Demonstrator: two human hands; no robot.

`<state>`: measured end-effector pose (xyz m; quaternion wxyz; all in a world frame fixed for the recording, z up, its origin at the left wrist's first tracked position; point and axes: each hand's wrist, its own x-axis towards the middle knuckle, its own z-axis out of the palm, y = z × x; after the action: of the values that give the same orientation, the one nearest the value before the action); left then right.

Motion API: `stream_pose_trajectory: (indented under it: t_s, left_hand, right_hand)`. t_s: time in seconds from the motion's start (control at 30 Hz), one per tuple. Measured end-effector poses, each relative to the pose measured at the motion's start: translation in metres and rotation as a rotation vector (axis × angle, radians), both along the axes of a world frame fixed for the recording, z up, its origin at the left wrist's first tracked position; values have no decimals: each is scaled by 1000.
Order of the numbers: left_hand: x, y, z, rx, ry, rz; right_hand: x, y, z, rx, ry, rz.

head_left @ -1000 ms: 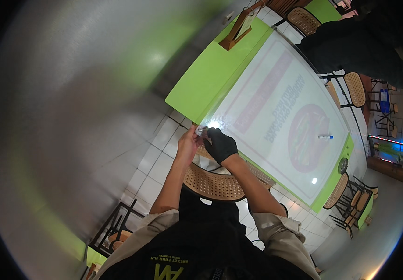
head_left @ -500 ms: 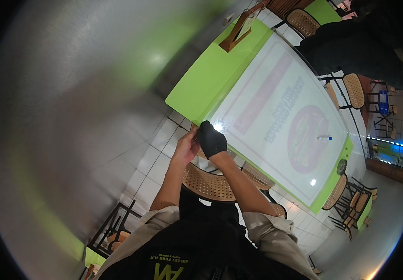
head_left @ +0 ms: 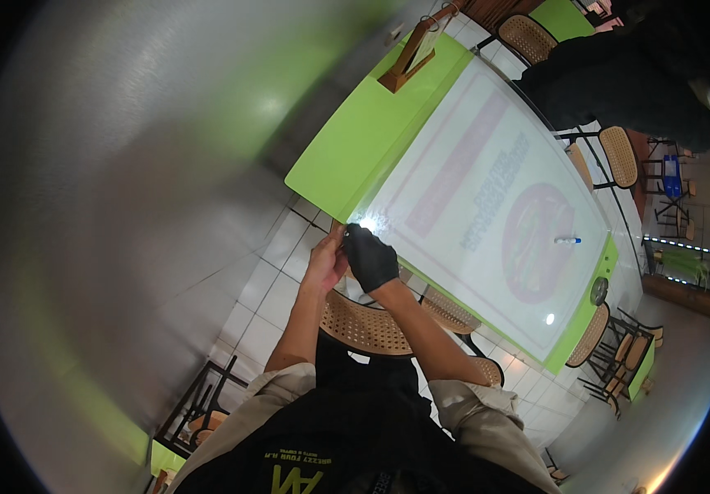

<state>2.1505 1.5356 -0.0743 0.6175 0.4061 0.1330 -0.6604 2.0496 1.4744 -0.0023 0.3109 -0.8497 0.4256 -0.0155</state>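
My left hand (head_left: 323, 265) is bare, its fingers bent and pressed together close to the near edge of a green table (head_left: 371, 136). Against it, my right hand (head_left: 374, 259) wears a black glove and is curled closed, touching the left fingertips. Whatever the fingers pinch between them is hidden or too small to make out. Just beyond the glove lies a large white printed sheet (head_left: 441, 173), spread over the tabletop with a bright glare at its near corner. A marker (head_left: 567, 240) with a blue cap rests on the sheet's right part.
A wooden stand (head_left: 408, 66) is on the table's far left end, and a round dark object (head_left: 599, 291) at its right end. A cane-seated chair (head_left: 365, 325) stands right before me. A person in dark clothes (head_left: 618, 86) is across the table. A grey wall (head_left: 141, 165) runs along the left.
My gloved right hand has turned slightly, and its knuckles sit a little lower against the left fingertips. The table has shifted slightly leftward in view. The marker stays on the sheet.
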Motion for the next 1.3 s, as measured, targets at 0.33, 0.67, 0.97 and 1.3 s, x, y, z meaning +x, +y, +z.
stream_pose_trajectory:
  t_s: [0.33,0.67,0.97,1.3]
  left_hand:
    - [-11,-1,-2,-34,-68,108]
    - [0,44,-38,257,-120,139]
    - [-53,74,66,-125,-667,-797]
    - [-216,16,187,-667,-1277,-998]
  right_hand:
    - [-10,19,2,-82,149,60]
    - [-76,37,-16,754,-398,-482]
    - [-189,99,8,1184,-575,-874]
    - [-296,92,40,1358,-1417,-1174]
